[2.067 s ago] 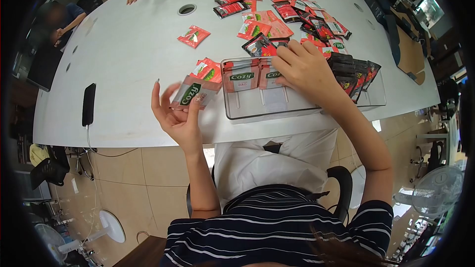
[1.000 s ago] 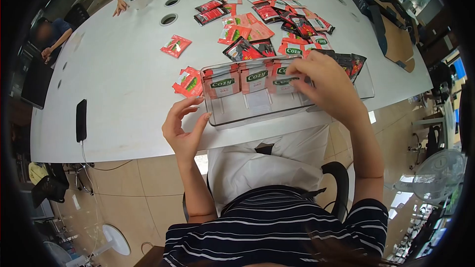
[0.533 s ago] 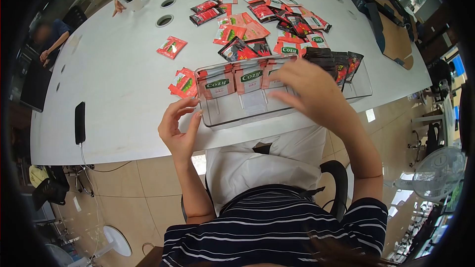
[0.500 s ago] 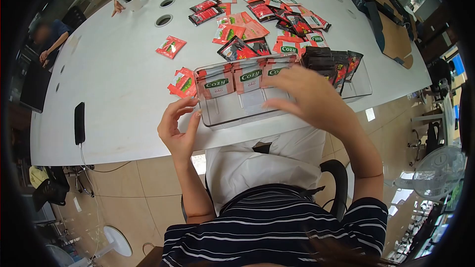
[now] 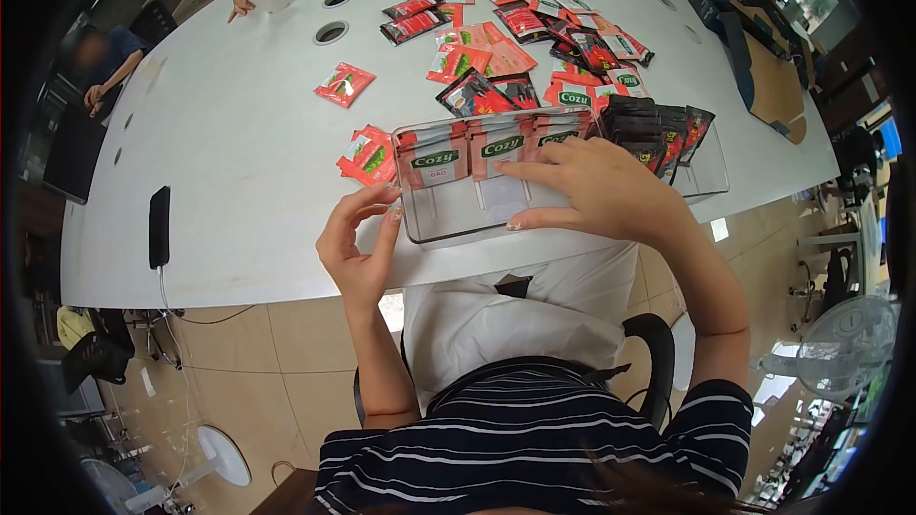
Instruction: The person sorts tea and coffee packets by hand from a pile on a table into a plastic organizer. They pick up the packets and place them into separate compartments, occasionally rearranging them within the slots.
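left hand (image 5: 355, 250), open, has moved to clear box (image 5: 456, 222) of packets (image 5: 500, 154), right hand (image 5: 615, 193) open

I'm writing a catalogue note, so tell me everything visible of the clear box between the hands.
The clear box looks like rigid plastic: rectangular, open-topped, with rounded corners. It sits upright near the edge of the white table. Pink Cozy packets line its far side. The left hand has fingertips at its left end; the right hand hides its near right part.

box (image 5: 448, 216): clear glossy plastic | sachets (image 5: 437, 166): shiny, film-like | tabletop (image 5: 239, 181): smooth, white
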`<state>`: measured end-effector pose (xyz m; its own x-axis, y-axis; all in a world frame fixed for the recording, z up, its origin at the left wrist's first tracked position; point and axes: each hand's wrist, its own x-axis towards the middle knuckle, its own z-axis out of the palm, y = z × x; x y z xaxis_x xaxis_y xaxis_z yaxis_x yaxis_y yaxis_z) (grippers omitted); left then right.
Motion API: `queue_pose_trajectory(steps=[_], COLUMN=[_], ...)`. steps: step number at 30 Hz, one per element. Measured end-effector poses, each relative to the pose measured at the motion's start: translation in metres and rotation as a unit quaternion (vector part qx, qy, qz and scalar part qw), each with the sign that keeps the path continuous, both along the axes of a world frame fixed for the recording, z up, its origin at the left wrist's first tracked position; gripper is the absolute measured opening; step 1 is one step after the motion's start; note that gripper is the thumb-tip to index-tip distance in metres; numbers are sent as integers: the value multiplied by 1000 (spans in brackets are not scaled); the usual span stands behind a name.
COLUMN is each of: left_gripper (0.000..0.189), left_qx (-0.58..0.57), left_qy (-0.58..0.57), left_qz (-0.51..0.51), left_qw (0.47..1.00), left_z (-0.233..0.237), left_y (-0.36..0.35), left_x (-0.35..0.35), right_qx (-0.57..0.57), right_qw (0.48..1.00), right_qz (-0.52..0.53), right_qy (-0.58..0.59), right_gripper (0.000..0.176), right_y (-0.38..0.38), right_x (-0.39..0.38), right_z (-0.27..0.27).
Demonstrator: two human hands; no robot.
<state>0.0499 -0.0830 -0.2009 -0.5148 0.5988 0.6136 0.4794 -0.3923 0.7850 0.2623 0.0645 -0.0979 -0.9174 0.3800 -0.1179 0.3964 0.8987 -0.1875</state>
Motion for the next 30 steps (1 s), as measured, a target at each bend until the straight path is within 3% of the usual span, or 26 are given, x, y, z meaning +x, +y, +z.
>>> queue_pose_trajectory(steps=[11, 17, 20, 24, 27, 30], left_gripper=[29, 28, 27, 23, 18, 15], left_qx=[-2, -5, -16, -23, -26, -47], left_qy=[5, 11, 18, 1, -29, -39], left_qz=[3, 0, 1, 9, 17, 13], left_qw=[1000, 1000, 1000, 1000, 999, 998], left_z=[1, 0, 0, 0, 0, 4], left_y=[0, 0, 1, 1, 3, 7], left_x=[-1, -2, -2, -2, -2, -8], right_qx=[-1, -45, 12, 178, 183, 135], right_qw=[1000, 979, 930, 836, 724, 626], right_qz=[2, -39, -92, -216, -291, -412], right_qy=[12, 195, 355, 471, 597, 648], right_gripper=[59, 44, 30, 12, 21, 35], right_y=[-1, -19, -12, 15, 47, 66], right_x=[0, 18, 42, 93, 140, 162], right_z=[7, 12, 2, -26, -65, -91])
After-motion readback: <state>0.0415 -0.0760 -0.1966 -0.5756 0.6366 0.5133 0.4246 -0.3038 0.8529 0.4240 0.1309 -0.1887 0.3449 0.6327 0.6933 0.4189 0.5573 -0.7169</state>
